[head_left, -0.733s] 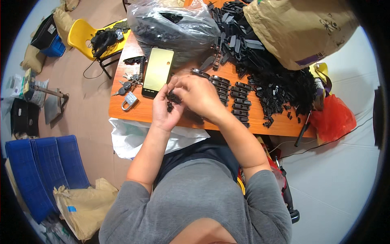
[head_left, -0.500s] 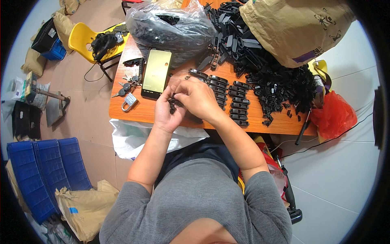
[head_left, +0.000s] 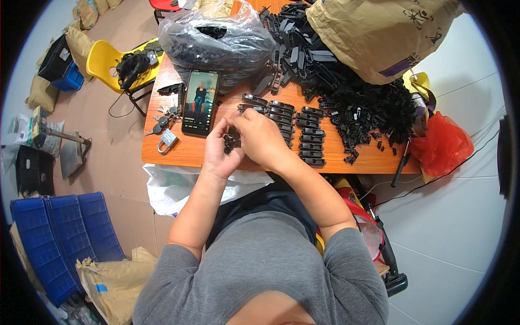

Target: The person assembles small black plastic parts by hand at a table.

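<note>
My left hand is cupped palm up near the table's front edge, fingers curled around several small black plastic parts. Against its fingertips, my right hand is closed, with fingers bent downward. Whatever is pinched there is hidden by the back of that hand. Just beyond the right knuckles lie long black plastic pieces, the nearest a black clip-like piece. More such pieces stand in two rows to the right. Left of my hands is a phone showing a picture of a standing person.
Keys and a padlock lie left of the phone. A clear bag of black parts stands behind. Heaps of small black parts and a large brown paper sack fill the right side. A red bag hangs beyond the right edge.
The phone screen has gone from plain pale yellow to a picture of a person. My whole view has shifted slightly; both hands stay together over the same spot, with small finger movement.
</note>
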A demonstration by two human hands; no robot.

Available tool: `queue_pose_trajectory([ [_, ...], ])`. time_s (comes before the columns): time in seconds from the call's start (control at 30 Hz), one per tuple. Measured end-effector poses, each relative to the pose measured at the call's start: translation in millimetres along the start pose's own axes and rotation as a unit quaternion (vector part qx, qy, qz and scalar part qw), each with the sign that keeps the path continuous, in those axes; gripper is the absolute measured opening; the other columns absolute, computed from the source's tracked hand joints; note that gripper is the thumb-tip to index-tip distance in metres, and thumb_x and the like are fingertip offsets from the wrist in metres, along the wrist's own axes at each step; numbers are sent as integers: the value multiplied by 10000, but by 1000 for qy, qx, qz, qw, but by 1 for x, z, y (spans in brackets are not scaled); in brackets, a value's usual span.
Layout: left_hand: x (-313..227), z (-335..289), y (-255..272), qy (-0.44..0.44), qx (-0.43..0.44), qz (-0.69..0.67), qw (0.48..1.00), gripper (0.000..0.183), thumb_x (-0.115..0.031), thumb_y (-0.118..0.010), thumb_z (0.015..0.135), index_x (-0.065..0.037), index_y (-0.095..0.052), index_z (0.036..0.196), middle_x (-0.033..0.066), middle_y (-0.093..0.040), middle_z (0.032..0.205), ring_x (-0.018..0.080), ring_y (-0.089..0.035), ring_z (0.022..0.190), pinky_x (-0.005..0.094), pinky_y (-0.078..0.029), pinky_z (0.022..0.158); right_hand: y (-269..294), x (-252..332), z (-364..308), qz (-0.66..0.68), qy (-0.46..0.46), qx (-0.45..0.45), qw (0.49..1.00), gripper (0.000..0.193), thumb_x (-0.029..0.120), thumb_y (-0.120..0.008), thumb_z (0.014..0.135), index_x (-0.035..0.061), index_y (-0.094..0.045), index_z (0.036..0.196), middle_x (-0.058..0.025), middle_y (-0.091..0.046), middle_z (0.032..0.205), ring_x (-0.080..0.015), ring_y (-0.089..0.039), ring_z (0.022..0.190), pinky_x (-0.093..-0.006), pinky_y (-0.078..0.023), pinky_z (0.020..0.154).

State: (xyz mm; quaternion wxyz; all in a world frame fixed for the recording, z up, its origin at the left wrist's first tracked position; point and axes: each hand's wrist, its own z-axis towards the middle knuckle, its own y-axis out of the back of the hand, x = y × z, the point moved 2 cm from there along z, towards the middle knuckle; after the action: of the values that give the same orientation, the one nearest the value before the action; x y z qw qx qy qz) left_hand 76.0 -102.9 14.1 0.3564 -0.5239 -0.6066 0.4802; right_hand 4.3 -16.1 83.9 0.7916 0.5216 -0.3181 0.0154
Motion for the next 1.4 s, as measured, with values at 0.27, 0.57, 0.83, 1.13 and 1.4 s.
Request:
queue_pose_trajectory([
  [0.27, 0, 5, 7, -3, -8, 10, 1000, 346, -249, -376, 1046, -10, -578, 1193, 126, -637, 1165, 234, -617, 1080, 383, -480, 1001, 9, -7, -6, -44, 76, -63, 994, 197, 43, -616, 763, 19, -640, 958, -136, -585, 928, -306, -629, 905, -394, -551, 714],
  [0.57, 1, 7, 1, -15, -61, -25, 998, 298, -209, -405, 1032, 12, -585, 1117, 165, -626, 1133, 304, -597, 1123, 449, -484, 1023, 15, -27, -1, 173, -23, -112, 978, 151, -50, -589, 836, 3, -633, 971, -121, -590, 910, -249, -643, 767, -341, -532, 696],
  [0.83, -37, -18, 24, -69, -82, -44, 993, 282, -182, -429, 1023, 31, -605, 1077, 217, -590, 1265, 350, -525, 1261, 479, -436, 1085, -7, -58, 10, 379, -265, -8, 886, 96, 36, -565, 945, 12, -644, 994, -56, -641, 920, -134, -657, 788, -276, -576, 607],
  [1.13, -47, -27, 42, -77, -104, -73, 989, 296, -205, -401, 1039, 11, -600, 1082, 204, -601, 1248, 345, -539, 1248, 477, -449, 1070, -40, -81, 33, 287, -383, -15, 878, 132, 129, -668, 837, 17, -712, 891, -167, -708, 773, -253, -689, 613, -379, -539, 704],
  [1.4, -45, -25, 44, -70, -96, -78, 990, 301, -215, -407, 1040, 8, -605, 1075, 197, -615, 1226, 340, -554, 1228, 472, -460, 1059, -56, -84, 51, 157, -341, -66, 924, 120, 94, -617, 796, 25, -713, 817, -198, -707, 836, -354, -690, 838, -425, -528, 810],
])
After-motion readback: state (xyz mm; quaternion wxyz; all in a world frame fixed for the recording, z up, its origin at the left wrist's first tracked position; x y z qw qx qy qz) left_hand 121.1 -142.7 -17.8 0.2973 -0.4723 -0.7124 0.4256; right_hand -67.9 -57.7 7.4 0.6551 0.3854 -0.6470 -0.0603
